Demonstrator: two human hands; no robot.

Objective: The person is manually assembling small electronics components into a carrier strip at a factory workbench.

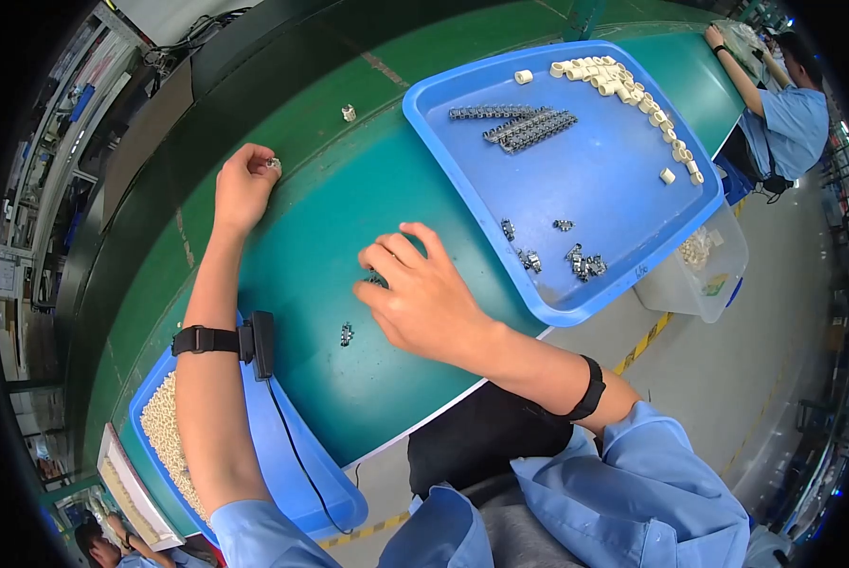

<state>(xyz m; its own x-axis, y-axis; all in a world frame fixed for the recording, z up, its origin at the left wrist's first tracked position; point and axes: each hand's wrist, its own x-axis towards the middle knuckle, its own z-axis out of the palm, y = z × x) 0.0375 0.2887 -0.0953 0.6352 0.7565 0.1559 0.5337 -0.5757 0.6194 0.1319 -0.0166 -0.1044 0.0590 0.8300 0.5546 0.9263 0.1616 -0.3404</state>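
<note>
Nearest to me are my light blue sleeves at the lower edge, and from them my forearms reach out over the dark green curved table [348, 379], each wrist wearing a black band; a thin black cable runs back from the small black box on the left band. My right hand [415, 293] lies palm down on the table with the fingers bent over a small grey metal part [375, 278] that peeks out under the fingertips; I cannot tell whether I am pinching it or only covering it. A second small grey metal part [347, 333] lies loose on the table just beside that hand, towards me. My left hand [244, 185] is well apart from the right, further out on the table, curled shut around a small pale metal piece [274, 164] at its fingertips. Another small pale piece [348, 113] sits alone beyond it. To my right a large blue plastic tray [623, 189] rests on the table, holding rows of grey metal clips [528, 128], a curved line of cream plastic rings [623, 85] and a scatter of small grey parts [580, 263] near its closer corner. Under my left forearm a second blue tray [296, 464] holds a heap of cream beads [164, 426]. A clear plastic bin [704, 265] stands below the big tray, and another person in a blue shirt [784, 114] works at the far end.
</note>
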